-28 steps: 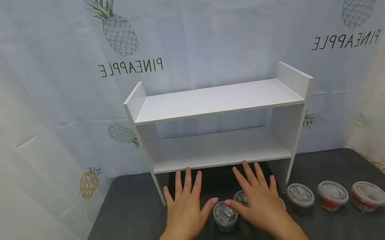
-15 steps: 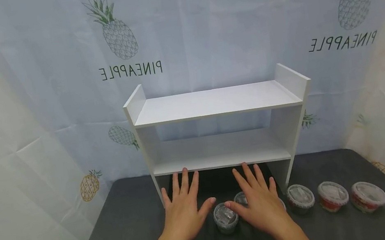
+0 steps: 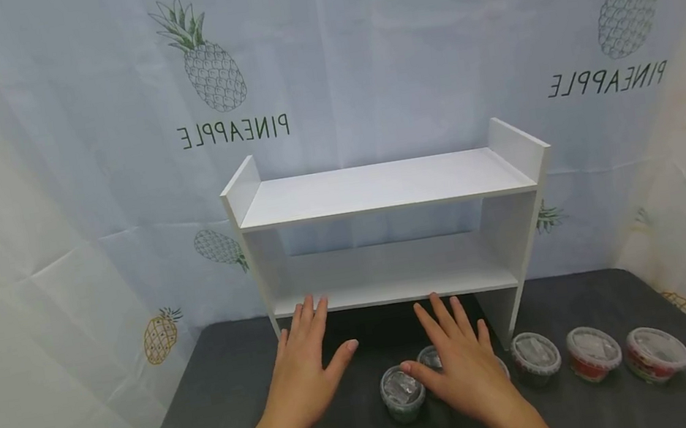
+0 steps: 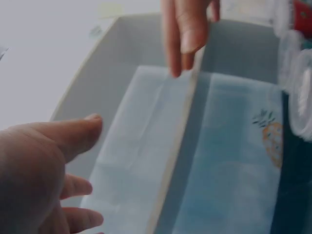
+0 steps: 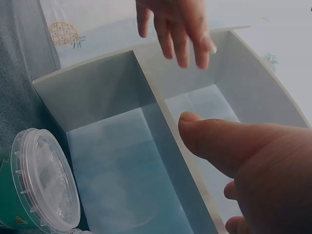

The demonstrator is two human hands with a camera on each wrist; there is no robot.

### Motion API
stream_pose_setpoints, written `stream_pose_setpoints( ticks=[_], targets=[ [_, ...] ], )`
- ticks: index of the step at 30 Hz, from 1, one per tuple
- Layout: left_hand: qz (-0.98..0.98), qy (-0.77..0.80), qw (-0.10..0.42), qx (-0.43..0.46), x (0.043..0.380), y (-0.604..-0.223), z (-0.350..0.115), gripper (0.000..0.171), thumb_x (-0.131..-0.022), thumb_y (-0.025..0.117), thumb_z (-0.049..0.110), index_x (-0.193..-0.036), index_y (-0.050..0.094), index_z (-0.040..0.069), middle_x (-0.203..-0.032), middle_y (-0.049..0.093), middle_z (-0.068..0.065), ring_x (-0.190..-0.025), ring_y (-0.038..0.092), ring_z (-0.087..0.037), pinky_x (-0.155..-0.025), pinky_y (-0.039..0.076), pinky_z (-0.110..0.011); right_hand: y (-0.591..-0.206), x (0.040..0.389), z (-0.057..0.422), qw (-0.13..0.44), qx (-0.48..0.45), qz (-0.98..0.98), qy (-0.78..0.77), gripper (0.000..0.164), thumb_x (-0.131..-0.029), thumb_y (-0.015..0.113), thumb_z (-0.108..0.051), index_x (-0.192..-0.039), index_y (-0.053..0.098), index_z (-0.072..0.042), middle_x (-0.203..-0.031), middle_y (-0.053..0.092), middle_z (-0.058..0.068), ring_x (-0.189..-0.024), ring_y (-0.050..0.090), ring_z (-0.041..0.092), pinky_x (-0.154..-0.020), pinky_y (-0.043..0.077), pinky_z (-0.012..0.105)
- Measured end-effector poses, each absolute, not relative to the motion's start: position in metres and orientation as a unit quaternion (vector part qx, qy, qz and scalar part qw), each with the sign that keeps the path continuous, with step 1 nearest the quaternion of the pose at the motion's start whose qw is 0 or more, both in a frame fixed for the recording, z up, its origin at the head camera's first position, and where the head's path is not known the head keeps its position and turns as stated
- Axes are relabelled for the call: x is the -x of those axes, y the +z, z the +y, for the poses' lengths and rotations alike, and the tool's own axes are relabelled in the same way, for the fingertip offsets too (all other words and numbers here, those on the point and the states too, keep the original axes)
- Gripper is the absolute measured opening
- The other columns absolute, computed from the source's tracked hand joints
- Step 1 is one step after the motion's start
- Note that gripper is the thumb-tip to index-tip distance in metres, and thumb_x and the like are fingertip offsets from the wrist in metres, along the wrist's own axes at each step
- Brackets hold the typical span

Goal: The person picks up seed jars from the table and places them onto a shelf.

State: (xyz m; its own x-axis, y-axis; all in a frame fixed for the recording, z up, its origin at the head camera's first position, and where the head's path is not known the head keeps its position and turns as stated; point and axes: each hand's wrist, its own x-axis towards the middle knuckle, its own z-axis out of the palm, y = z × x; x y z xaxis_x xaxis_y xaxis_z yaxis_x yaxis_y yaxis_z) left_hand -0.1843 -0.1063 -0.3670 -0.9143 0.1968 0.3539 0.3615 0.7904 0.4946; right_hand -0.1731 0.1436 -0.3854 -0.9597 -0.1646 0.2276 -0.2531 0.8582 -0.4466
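Both hands empty, fingers spread, near lidded tubs.
At lower centre, the left hand [image 3: 303, 375] and right hand [image 3: 462, 366] hold nothing; one lidded tub [image 3: 402, 388] stands between them, and partly hidden tubs [image 3: 429, 357] beside the right hand could be knocked if it drops unseeing. Fingertips pushed forward might jolt the white shelf [image 3: 385, 187], mid-frame; three tubs [image 3: 594, 348] stand lower right.

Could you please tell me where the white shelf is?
In the head view, the white shelf stands mid-frame on the dark table, before the pineapple-print cloth, beyond the left hand and right hand.
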Motion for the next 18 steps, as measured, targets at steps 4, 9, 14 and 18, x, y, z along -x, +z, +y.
stream_pose_setpoints(
  ticks=[4,9,14,18],
  targets=[
    [-0.917,-0.342,0.156,0.134,0.183,-0.359,-0.122,0.080,-0.096,0.047,0.063,-0.158,0.021,0.020,-0.164,0.018,-0.007,-0.151,0.017,-0.032,-0.112,0.023,-0.067,-0.386,0.173,0.144,0.091,-0.115,-0.956,0.256,0.090,-0.087,0.056,-0.069,-0.158,0.023,-0.025,-0.166,0.008,0.007,-0.151,0.003,0.039,-0.110,0.008,0.075],
    [-0.897,-0.386,0.188,0.106,0.184,-0.351,-0.139,0.072,-0.099,0.050,0.054,-0.156,0.028,0.016,-0.161,0.028,-0.009,-0.146,0.030,-0.036,-0.108,0.034,-0.064,-0.386,0.174,0.142,0.078,-0.131,-0.949,0.277,0.087,-0.088,0.062,-0.061,-0.157,0.026,-0.023,-0.165,0.011,0.008,-0.151,0.004,0.040,-0.113,0.009,0.072],
    [-0.877,-0.414,0.233,0.064,0.183,-0.347,-0.153,0.060,-0.101,0.053,0.046,-0.151,0.040,0.016,-0.154,0.040,-0.011,-0.135,0.044,-0.038,-0.101,0.042,-0.062,-0.387,0.173,0.140,0.068,-0.145,-0.943,0.293,0.084,-0.088,0.065,-0.058,-0.156,0.030,-0.020,-0.164,0.016,0.012,-0.151,0.006,0.040,-0.113,0.012,0.071],
    [-0.869,-0.426,0.249,0.040,0.182,-0.346,-0.161,0.056,-0.101,0.053,0.045,-0.149,0.044,0.017,-0.151,0.044,-0.009,-0.128,0.050,-0.039,-0.096,0.046,-0.060,-0.391,0.174,0.138,0.067,-0.156,-0.940,0.295,0.084,-0.088,0.065,-0.058,-0.155,0.032,-0.020,-0.163,0.020,0.013,-0.151,0.008,0.040,-0.113,0.014,0.070]
  ],
)
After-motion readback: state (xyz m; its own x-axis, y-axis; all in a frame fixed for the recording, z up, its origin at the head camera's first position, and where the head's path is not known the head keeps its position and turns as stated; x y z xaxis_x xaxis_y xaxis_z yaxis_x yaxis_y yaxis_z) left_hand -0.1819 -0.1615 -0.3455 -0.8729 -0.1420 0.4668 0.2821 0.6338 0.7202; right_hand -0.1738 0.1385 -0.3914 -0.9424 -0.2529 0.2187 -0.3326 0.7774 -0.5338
